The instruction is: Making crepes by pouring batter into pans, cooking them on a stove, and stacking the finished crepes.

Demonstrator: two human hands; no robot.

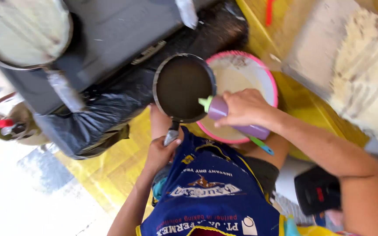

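Two bare hands work over a yellow tabletop, where a black-wrapped stove lies well beyond the fingers and a pink-rimmed bowl of pale batter sits just under the right hand. Between the hands is a small dark frying pan, its handle gripped in the closed fingers of the left hand. The right hand's fingers are curled shut around a purple cup, tipped with its green lip over the pan's edge.
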